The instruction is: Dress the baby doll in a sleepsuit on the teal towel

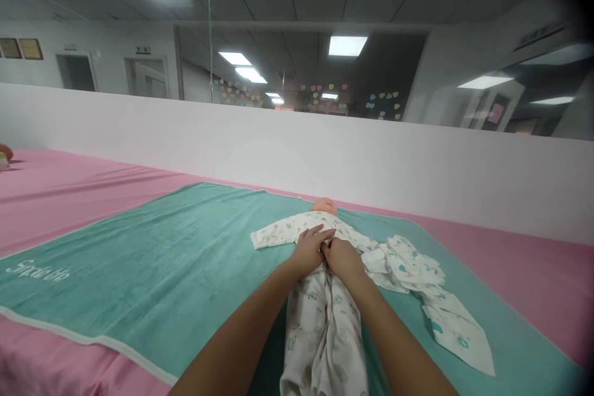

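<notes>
- The left hand (310, 252) and right hand (344, 260) meet, fingers narrowed on the printed baby garment (313, 309), seemingly keeping its front gathered.
- The doll (325, 205) lies on the green blanket (139, 266), its front within reach.
- Crumpled baby clothes (417, 269) lie beside it.

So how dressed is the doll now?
The doll seems mostly dressed: its head shows above the patterned outfit. The left hand and right hand are busy at the front. Maybe fastening is left, but the hands hide that spot.
</notes>
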`<state>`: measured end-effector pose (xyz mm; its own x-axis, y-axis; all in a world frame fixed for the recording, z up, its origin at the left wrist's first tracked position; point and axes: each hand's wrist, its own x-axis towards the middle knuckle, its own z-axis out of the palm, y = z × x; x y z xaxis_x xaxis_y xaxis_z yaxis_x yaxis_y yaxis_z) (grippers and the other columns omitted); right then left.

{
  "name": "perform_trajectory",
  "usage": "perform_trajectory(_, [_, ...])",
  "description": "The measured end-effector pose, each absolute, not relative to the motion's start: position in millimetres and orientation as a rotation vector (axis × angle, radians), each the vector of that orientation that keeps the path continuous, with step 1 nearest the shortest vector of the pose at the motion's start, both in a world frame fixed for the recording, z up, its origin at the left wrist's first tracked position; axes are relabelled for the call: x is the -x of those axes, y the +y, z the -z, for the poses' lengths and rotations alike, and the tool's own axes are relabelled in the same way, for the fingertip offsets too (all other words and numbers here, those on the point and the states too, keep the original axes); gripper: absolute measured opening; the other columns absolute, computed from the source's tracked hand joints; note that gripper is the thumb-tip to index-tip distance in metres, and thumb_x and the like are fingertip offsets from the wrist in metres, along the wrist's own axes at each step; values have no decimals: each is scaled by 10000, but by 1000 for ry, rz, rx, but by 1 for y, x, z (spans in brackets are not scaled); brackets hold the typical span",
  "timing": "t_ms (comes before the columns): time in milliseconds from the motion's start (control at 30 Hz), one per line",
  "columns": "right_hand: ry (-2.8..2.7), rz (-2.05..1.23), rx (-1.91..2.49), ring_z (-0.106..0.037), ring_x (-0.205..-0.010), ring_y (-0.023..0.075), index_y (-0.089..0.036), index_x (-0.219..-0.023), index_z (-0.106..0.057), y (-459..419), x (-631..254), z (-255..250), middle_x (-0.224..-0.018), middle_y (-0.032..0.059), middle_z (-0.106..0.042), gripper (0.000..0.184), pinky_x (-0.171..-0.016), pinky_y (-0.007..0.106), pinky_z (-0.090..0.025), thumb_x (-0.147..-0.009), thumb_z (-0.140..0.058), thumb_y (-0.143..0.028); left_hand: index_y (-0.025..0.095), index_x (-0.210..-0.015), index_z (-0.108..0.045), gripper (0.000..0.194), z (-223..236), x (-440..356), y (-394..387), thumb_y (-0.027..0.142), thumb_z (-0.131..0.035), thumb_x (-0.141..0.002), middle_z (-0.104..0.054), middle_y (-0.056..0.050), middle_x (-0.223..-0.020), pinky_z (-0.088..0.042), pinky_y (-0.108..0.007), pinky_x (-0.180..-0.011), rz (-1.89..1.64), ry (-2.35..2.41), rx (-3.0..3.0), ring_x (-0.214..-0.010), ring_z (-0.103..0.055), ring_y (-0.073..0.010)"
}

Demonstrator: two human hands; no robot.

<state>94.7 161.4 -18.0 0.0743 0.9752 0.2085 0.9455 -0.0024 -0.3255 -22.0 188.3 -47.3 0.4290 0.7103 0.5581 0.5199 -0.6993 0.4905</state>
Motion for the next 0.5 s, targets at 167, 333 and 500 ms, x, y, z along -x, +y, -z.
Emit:
perform_trajectory(167, [-1831,-179,1896,-607,-831,276,-118,-875,-625,161,-98,21,-867,182,-655,334,-698,360,-397,-819,-361,-313,319,-1289,-429,591,48,19,187,63,-389,-757,-479,-3,-1311,-186,-465,-1087,-1112,1072,-2506,-1291,-313,-181])
perform_trajectory(333, [-1794,-473,1702,-576,-588,153,-158,-635,-557,167,-115,30,-612,67,-639,227,-612,264,-394,-761,-393,-250,285,-1293,-430,557,47,17,189,122,-457,-761,-448,-10,-1342,-180,-449,-1096,-1047,1115,-2499,-1294,-305,-190])
perform_trajectory(500, [-1647,-803,1419,-450,-409,82,-178,-597,-466,167,-131,39,-510,-11,-563,241,-472,203,-355,-762,-370,-325,271,-1312,-407,627,46,16,190,124,-529,-714,-415,-28,-1366,-186,-436,-1095,-1006,1189,-2508,-1300,-290,-206])
